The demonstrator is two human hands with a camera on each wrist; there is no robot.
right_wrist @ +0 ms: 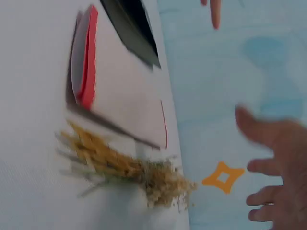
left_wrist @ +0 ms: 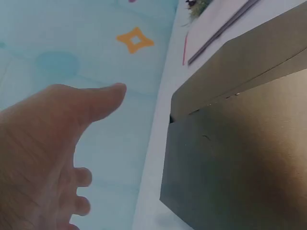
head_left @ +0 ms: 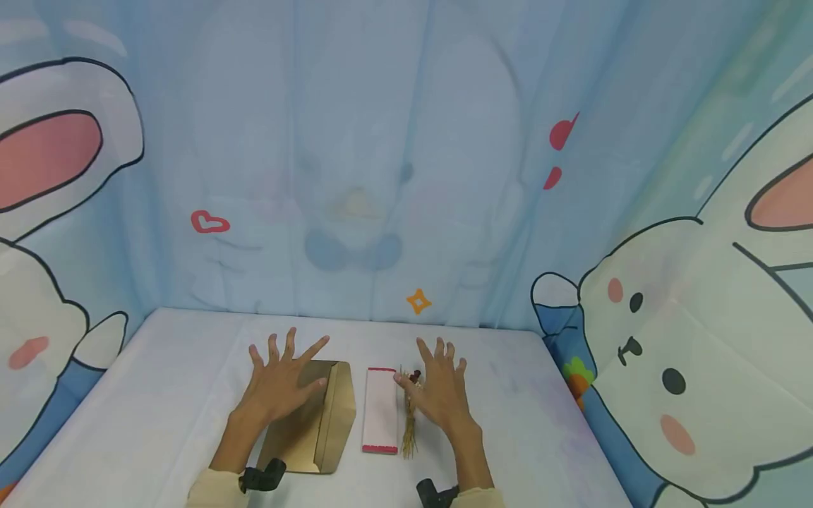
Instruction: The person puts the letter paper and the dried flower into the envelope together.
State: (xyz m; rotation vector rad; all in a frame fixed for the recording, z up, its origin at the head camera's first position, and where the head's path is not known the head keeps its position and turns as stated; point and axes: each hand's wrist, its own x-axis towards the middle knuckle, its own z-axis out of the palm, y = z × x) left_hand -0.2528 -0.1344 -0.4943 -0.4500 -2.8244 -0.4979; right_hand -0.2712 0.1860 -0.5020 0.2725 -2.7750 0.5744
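In the head view my left hand (head_left: pixel 277 383) hovers with spread fingers above a gold envelope (head_left: pixel 336 416), whose flap stands along its right side. My right hand (head_left: pixel 440 388), fingers also spread, is raised above a small bunch of dried flowers (head_left: pixel 408 427), hiding part of it. Between the hands lies a folded pale pink paper (head_left: pixel 381 413) with red edges. The left wrist view has my left thumb (left_wrist: pixel 103 100) apart from the envelope (left_wrist: pixel 230 139). In the right wrist view the dried flowers (right_wrist: pixel 120 163) lie beside the folded paper (right_wrist: pixel 124 86), and neither is touched.
Everything lies on a table with a white cloth (head_left: pixel 527 416). A light blue curtain (head_left: pixel 356 141) printed with cartoon rabbits hangs behind the table and along its sides. Dark wrist cameras (head_left: pixel 263 475) are strapped on both wrists.
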